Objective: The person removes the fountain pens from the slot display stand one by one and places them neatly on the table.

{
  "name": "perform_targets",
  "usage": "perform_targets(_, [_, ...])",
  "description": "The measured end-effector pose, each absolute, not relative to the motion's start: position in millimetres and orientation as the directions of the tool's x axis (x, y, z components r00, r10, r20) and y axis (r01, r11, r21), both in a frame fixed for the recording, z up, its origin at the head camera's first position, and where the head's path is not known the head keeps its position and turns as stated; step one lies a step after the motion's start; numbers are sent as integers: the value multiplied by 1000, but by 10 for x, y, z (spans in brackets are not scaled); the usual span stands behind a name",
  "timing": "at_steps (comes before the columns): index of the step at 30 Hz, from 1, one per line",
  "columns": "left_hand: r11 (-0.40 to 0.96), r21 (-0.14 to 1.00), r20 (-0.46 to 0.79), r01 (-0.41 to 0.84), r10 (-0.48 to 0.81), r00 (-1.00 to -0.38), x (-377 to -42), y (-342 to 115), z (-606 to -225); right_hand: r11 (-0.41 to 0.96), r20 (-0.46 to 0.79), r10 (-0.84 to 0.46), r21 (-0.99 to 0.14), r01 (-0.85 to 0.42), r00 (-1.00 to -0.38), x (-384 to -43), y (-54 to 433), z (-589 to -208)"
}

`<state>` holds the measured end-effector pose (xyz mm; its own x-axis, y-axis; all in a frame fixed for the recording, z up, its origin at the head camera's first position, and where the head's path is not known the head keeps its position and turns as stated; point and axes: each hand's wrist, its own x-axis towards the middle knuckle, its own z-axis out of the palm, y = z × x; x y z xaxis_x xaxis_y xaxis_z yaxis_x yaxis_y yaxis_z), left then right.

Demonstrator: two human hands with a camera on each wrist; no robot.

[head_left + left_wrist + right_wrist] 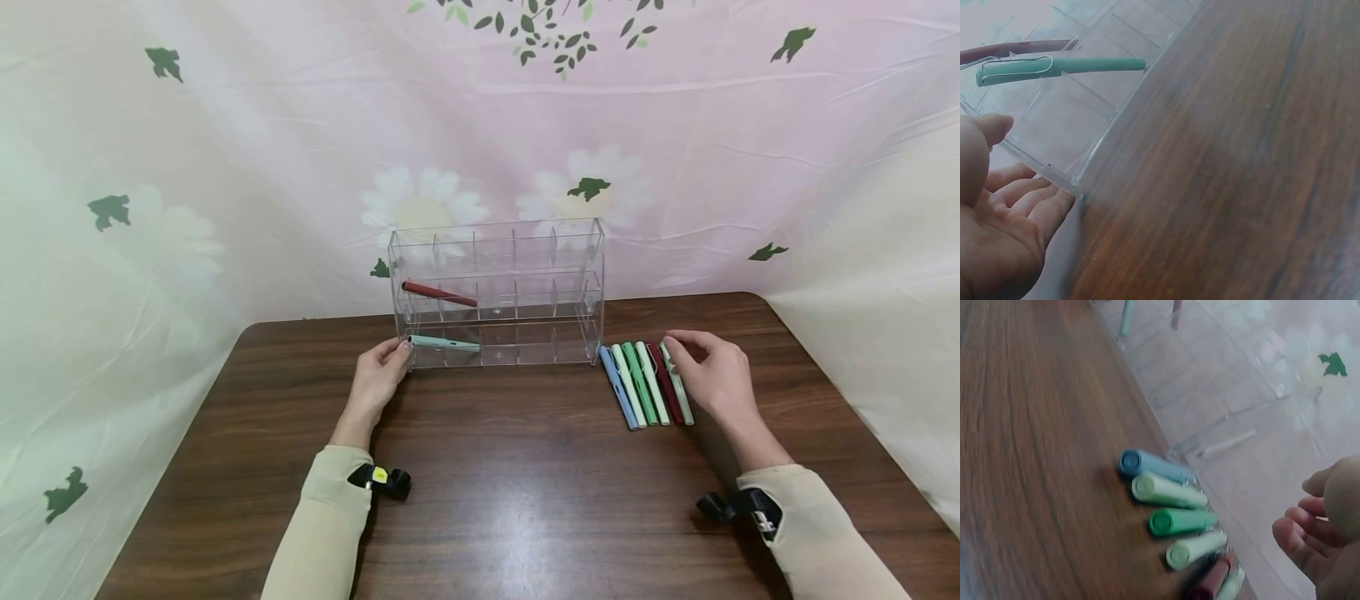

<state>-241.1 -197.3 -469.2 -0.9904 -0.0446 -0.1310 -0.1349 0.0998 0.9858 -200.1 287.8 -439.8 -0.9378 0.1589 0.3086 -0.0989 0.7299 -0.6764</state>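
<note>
A clear plastic rack (498, 355) with tiers of compartments stands at the back of the table. A red pen (438, 293) leans in its middle tier, and a mint-green pen (444, 343) with a wire clip (1019, 70) lies slanted in the lowest tier. My left hand (380, 377) holds the rack's lower left side, thumb (997, 128) near the edge and fingers against the outside. Over the right end of a row of pens hovers my right hand (716, 371), fingers loosely bent with nothing between them. That row has a blue pen (618, 387), green pen (639, 383), dark red pen (665, 385) and pale ones.
The brown wooden table (495, 475) extends in front of the rack. Behind it hangs a pale floral cloth (300, 167), also at both sides. Black straps with small cameras sit on the left wrist (382, 477) and right wrist (742, 507).
</note>
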Motion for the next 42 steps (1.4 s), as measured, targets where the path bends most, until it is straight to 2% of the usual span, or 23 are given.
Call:
perform_targets(6, [94, 987, -125, -128, -46, -991, -2417, -1971, -4689, 667, 341, 135, -725, -169, -930, -2007, 2719, -4332])
perform_targets(14, [101, 987, -118, -122, -44, -992, -2419, -1975, -4682, 633, 416, 95, -727, -268, -904, -2062, 2452, -4283])
perform_targets(29, [108, 986, -124, -128, -45, -991, -2398, -1978, -4701, 545, 455, 35, -755, -365, -890, -2118, 2097, -4263])
perform_targets(42, [97, 988, -117, -122, -51, -992, -2407, -1976, -4694, 461, 560, -23, -729, -506, -828, -2175, 1799, -4224])
